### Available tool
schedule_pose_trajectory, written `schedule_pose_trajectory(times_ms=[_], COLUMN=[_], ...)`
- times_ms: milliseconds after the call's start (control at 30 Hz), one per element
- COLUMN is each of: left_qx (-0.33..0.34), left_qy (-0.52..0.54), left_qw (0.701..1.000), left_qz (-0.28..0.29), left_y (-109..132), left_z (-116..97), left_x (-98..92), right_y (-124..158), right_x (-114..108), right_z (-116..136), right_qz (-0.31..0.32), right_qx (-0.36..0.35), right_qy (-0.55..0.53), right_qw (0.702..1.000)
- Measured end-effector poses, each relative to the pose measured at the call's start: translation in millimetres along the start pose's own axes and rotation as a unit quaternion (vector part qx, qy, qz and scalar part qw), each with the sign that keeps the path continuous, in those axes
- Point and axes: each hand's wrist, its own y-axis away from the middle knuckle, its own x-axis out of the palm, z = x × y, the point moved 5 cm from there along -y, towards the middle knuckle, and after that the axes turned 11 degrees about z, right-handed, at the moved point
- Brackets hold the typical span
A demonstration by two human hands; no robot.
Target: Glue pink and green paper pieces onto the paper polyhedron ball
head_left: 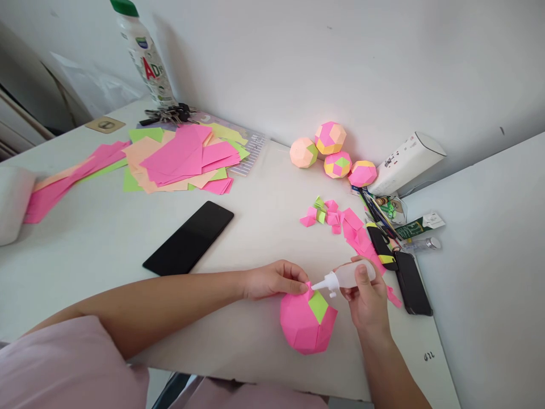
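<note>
Against a pale wall, the white worktop is running across my view, with a second white wall closing off the right side. Dark handwritten marks are showing near the right edge. At far left a clear plastic bag is slumping beside the wall, and a square brown plate is lying on the surface.

Containers: a white bottle with a green cap is standing at the back, keys lying at its foot; I am not seeing its contents. A white carton is leaning at back right. Below it a small clear bottle with a silver cap is lying on its side, contents too small to tell. My right hand is gripping a translucent squeeze bottle, thumb on its side; fill level unclear. Its nozzle is pointing left, its tip meeting a pink flap on the large paper ball. My left hand is pinching that flap between thumb and fingers. The ball, pink with one green face, is sitting over the near part of the worktop; I cannot tell whether it is touching down.

Other material: loose coloured sheets are piling up at back left, a black phone is lying in front of them, four small paper balls are clustering near the carton, and folded pieces are lying nearer me.
</note>
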Motion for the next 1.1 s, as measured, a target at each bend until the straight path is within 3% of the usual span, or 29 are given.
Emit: schedule_pose_trajectory(times_ms=[767, 1100], left_qx=[0.005, 0.008], left_qy=[0.014, 0.015], left_qw=[1.000, 1.000], left_qz=[-0.004, -0.002], left_y=[0, -1], left_z=[-1, 1], left_x=[1.4, -1.4], right_y=[1, 3], right_x=[2, 2], right_z=[1, 9], right_qz=[0.010, 0.029], right_qx=[0.037, -0.011], right_qy=[-0.006, 0.000], right_qw=[0.999, 1.000])
